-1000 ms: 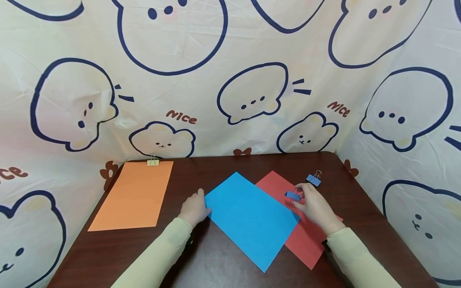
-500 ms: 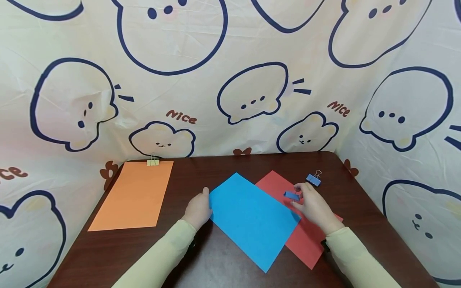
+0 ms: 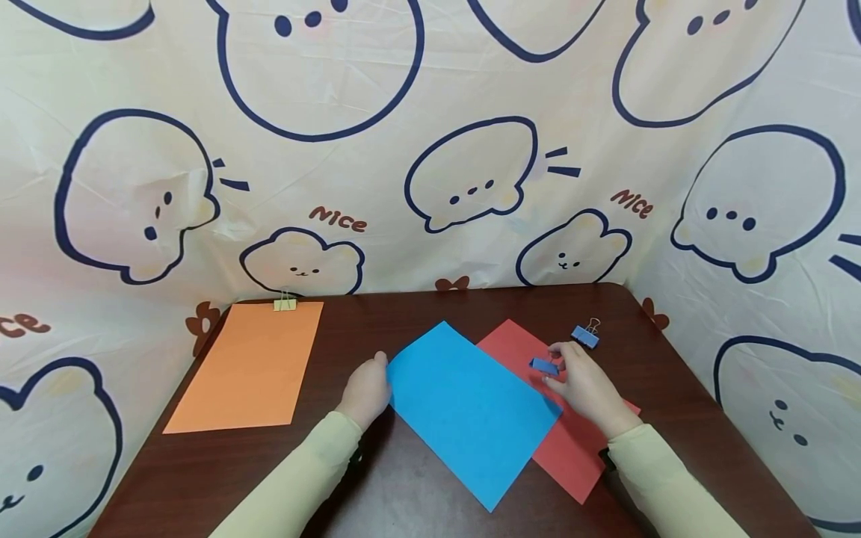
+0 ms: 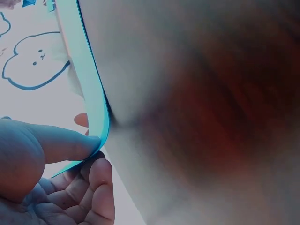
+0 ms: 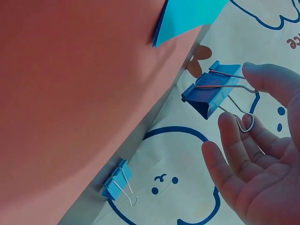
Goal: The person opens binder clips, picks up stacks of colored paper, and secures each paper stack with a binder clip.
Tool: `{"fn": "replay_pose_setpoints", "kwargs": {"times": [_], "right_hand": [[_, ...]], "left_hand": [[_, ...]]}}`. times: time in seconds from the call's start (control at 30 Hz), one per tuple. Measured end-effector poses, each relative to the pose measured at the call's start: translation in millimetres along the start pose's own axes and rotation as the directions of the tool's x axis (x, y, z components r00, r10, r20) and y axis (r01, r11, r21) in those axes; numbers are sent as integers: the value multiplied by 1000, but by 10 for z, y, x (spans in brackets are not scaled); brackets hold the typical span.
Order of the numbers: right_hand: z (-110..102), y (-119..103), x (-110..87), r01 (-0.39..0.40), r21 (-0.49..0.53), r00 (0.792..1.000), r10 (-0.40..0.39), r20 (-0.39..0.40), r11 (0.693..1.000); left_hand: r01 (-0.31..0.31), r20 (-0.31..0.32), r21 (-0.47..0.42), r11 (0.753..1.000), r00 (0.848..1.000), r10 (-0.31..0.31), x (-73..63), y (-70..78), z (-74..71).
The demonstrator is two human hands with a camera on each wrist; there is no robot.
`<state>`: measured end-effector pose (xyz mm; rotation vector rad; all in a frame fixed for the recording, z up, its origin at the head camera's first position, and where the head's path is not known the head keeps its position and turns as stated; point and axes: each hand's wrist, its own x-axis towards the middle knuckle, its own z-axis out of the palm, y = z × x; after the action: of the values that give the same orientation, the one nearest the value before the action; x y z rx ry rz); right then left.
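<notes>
My left hand [image 3: 365, 392] pinches the left edge of a blue sheet of paper [image 3: 471, 411]. In the left wrist view the thumb [image 4: 65, 140] lies on one side of the bent paper edge, with fingers on the other. The blue sheet overlaps a red sheet of paper [image 3: 572, 456]. Over the red sheet, my right hand [image 3: 588, 385] holds a blue binder clip [image 3: 543, 365] by its wire handles. Seen from the right wrist, thumb and fingers press on those handles [image 5: 225, 87], and nothing shows between the clip's lips.
Behind the right hand lies another blue binder clip [image 3: 585, 336]. At the left of the dark wooden table [image 3: 430, 478], an orange sheet [image 3: 245, 366] bears a yellow binder clip [image 3: 285, 304] on its far edge. Patterned cloth [image 3: 464, 172] surrounds the back and sides.
The left hand has shifted slightly right, then a little back left, and the blue sheet's edge and near corner have moved a little. The right hand and its clip have hardly moved.
</notes>
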<state>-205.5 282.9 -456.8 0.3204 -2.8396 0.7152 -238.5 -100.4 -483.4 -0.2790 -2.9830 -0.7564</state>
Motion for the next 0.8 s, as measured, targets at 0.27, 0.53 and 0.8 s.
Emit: {"fn": "replay_pose_setpoints", "kwargs": {"times": [0.27, 0.53, 0.8], "right_hand": [[-4, -14, 2, -5, 3, 1000, 5, 8, 1000], [-3, -25, 21, 6, -3, 1000, -6, 8, 1000], [12, -50, 50, 42, -14, 999, -42, -9, 999]], "left_hand": [[-5, -1, -37, 999, 1000, 5, 1, -41, -34], [-1, 4, -38, 999, 1000, 1, -4, -33, -36], [-10, 16, -31, 999, 1000, 11, 0, -35, -46]]}}
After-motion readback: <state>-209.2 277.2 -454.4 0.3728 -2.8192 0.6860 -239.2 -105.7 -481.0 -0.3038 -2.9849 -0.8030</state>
